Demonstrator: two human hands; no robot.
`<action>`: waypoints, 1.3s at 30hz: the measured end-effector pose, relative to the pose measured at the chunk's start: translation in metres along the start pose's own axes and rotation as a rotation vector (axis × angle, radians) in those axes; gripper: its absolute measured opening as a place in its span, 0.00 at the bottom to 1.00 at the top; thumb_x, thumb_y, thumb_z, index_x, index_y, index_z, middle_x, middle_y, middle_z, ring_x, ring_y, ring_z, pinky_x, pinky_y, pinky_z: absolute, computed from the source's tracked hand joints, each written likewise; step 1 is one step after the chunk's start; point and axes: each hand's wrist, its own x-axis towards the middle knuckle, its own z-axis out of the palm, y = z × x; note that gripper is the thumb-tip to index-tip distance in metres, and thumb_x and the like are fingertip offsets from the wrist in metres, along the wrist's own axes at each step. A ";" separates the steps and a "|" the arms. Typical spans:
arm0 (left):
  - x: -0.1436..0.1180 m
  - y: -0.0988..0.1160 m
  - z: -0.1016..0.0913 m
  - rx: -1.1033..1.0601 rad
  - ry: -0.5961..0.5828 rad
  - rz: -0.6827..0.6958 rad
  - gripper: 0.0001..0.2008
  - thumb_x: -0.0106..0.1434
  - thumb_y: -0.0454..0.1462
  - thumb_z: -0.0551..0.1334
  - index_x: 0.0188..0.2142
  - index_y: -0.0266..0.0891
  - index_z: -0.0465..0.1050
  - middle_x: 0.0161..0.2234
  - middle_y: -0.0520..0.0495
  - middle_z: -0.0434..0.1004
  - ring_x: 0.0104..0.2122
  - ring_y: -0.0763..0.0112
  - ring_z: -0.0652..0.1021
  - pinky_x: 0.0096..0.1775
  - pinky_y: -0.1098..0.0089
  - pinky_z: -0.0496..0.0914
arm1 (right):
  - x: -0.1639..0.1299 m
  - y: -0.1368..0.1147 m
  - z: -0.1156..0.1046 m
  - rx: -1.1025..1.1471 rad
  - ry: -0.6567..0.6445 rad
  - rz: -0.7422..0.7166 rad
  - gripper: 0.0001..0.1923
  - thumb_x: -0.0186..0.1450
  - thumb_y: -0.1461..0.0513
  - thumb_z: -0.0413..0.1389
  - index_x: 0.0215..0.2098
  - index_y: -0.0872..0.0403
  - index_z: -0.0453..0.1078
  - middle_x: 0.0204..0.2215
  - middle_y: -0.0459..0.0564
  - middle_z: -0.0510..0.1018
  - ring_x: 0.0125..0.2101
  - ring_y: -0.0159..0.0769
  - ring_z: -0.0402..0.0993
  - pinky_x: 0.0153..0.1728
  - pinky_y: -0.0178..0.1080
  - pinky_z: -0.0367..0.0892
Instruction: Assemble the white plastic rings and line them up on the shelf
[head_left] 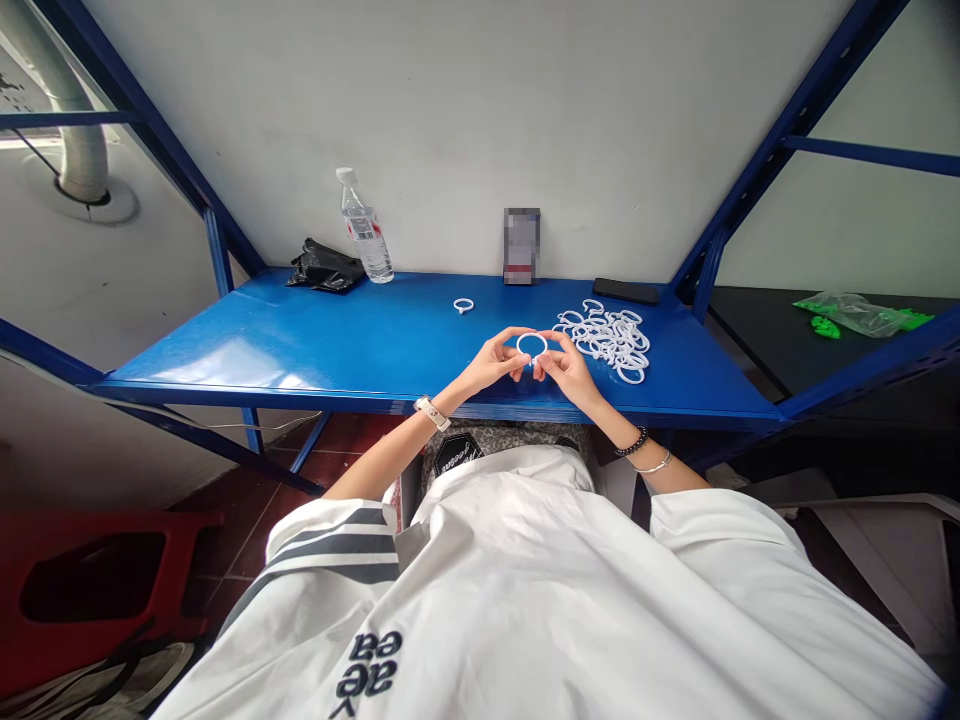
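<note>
White shirt (540, 590) hides the lap; left hand (491, 365) and right hand (571, 368) fingertips pinch one white ring (532, 346); its clasp unclear.

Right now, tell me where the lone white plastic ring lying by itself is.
The lone white plastic ring lies mid-shelf on the blue metal shelf, left of the ring pile.

Single head cam, looking forward and down.
Close above wearer's white shirt (525, 580) at frame bottom; blue shelf (300, 340) across mid-frame, white wall (480, 100) fills the top. No second view.
</note>
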 end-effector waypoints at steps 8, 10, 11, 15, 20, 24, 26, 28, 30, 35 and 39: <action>0.002 -0.003 0.001 0.034 0.009 0.019 0.31 0.61 0.52 0.66 0.54 0.34 0.64 0.20 0.56 0.71 0.20 0.76 0.73 0.27 0.75 0.67 | 0.000 -0.001 0.001 -0.027 0.011 0.003 0.27 0.62 0.45 0.61 0.51 0.51 0.61 0.21 0.40 0.75 0.23 0.31 0.72 0.28 0.36 0.68; 0.001 -0.003 0.001 0.045 0.012 0.016 0.30 0.61 0.52 0.66 0.54 0.34 0.64 0.20 0.56 0.71 0.20 0.77 0.73 0.27 0.75 0.68 | 0.000 -0.002 0.001 -0.030 0.012 0.005 0.27 0.62 0.45 0.61 0.51 0.50 0.61 0.21 0.40 0.75 0.23 0.31 0.72 0.28 0.36 0.68; 0.001 -0.003 0.001 0.051 0.014 0.014 0.30 0.61 0.52 0.66 0.54 0.34 0.64 0.20 0.56 0.71 0.20 0.77 0.73 0.27 0.75 0.68 | 0.000 -0.002 0.001 -0.031 0.013 0.004 0.27 0.63 0.45 0.61 0.51 0.50 0.62 0.21 0.40 0.75 0.23 0.31 0.72 0.28 0.36 0.68; 0.000 -0.003 0.001 0.067 0.017 0.010 0.30 0.61 0.52 0.66 0.54 0.34 0.64 0.20 0.55 0.71 0.21 0.76 0.73 0.27 0.75 0.67 | 0.000 -0.002 0.001 -0.041 0.012 0.002 0.26 0.63 0.46 0.61 0.50 0.50 0.62 0.21 0.40 0.75 0.23 0.31 0.72 0.28 0.36 0.68; 0.000 -0.002 0.001 0.076 0.015 0.009 0.30 0.62 0.52 0.66 0.54 0.34 0.64 0.20 0.55 0.71 0.21 0.76 0.73 0.27 0.75 0.67 | 0.000 -0.002 0.001 -0.045 0.015 0.006 0.26 0.62 0.46 0.61 0.50 0.50 0.62 0.21 0.40 0.75 0.23 0.32 0.72 0.28 0.36 0.68; 0.000 -0.002 0.001 0.077 0.016 0.007 0.30 0.62 0.52 0.66 0.54 0.34 0.64 0.20 0.55 0.71 0.21 0.76 0.73 0.27 0.75 0.67 | 0.000 -0.002 0.001 -0.046 0.013 0.007 0.26 0.63 0.45 0.61 0.50 0.51 0.61 0.21 0.39 0.75 0.23 0.31 0.72 0.28 0.36 0.68; 0.000 -0.002 0.001 0.077 0.015 0.004 0.31 0.61 0.52 0.66 0.55 0.34 0.65 0.20 0.55 0.71 0.21 0.76 0.73 0.27 0.75 0.67 | 0.000 -0.001 0.001 -0.046 0.014 0.008 0.26 0.63 0.45 0.60 0.50 0.51 0.61 0.21 0.39 0.75 0.23 0.31 0.72 0.28 0.36 0.68; 0.000 -0.002 0.001 0.078 0.016 0.005 0.31 0.61 0.53 0.66 0.55 0.34 0.65 0.20 0.56 0.70 0.21 0.76 0.72 0.27 0.75 0.67 | 0.000 -0.001 0.001 -0.037 0.015 0.011 0.27 0.63 0.44 0.60 0.50 0.50 0.61 0.20 0.39 0.75 0.22 0.31 0.72 0.28 0.36 0.68; 0.000 -0.001 0.000 0.084 0.014 0.004 0.32 0.62 0.53 0.65 0.57 0.33 0.65 0.20 0.55 0.71 0.21 0.76 0.73 0.28 0.74 0.67 | 0.001 0.000 0.000 -0.027 0.015 0.013 0.27 0.62 0.44 0.60 0.50 0.50 0.61 0.21 0.39 0.75 0.23 0.32 0.72 0.28 0.36 0.68; -0.001 0.001 0.000 0.089 0.000 -0.008 0.34 0.63 0.53 0.64 0.61 0.33 0.63 0.21 0.54 0.72 0.22 0.75 0.74 0.29 0.73 0.68 | 0.001 0.000 0.000 -0.022 0.012 0.010 0.28 0.62 0.43 0.60 0.51 0.50 0.60 0.21 0.39 0.75 0.23 0.32 0.72 0.28 0.36 0.67; -0.001 0.003 0.000 0.068 -0.017 -0.012 0.36 0.63 0.53 0.64 0.62 0.33 0.61 0.21 0.53 0.73 0.22 0.75 0.74 0.30 0.73 0.69 | 0.001 -0.001 0.000 -0.020 0.008 0.003 0.28 0.63 0.43 0.60 0.51 0.50 0.60 0.21 0.39 0.75 0.23 0.32 0.72 0.28 0.36 0.67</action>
